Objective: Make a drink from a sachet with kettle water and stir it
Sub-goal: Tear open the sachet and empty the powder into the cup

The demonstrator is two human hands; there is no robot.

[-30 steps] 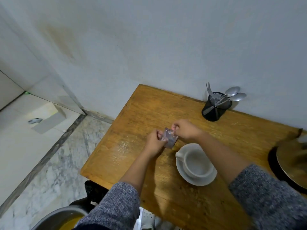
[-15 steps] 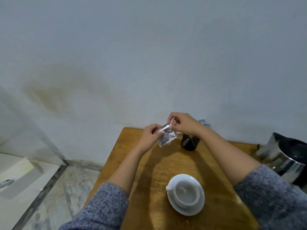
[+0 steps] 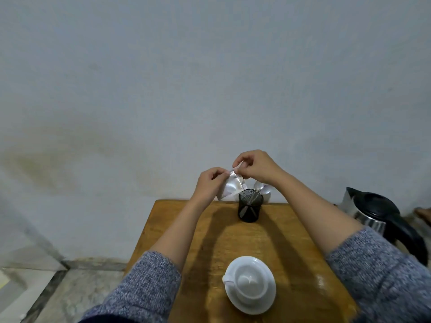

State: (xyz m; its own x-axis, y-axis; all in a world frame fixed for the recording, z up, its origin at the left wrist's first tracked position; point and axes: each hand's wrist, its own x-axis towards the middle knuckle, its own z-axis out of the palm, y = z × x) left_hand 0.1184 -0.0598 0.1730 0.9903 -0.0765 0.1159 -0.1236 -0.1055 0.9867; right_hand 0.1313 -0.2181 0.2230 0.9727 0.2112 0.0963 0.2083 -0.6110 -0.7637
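Observation:
A small silvery sachet (image 3: 231, 187) hangs in the air above the far end of the wooden table (image 3: 291, 248). My left hand (image 3: 210, 183) pinches its top left corner. My right hand (image 3: 256, 167) pinches a thin strip at the sachet's top edge, pulled up and to the right. Near the table's front stands a white cup (image 3: 248, 282) on a white saucer (image 3: 268, 299), handle to the left. A steel kettle (image 3: 373, 210) with a black lid and handle sits at the right edge.
A black mesh holder (image 3: 249, 208) with spoons (image 3: 262, 186) and other cutlery stands at the back of the table, just below the sachet. A pale wall rises behind. Tiled floor lies to the left of the table.
Both hands rose with the sachet from just above the cup to the far end of the table. The right hand has pulled a strip away from the sachet's top.

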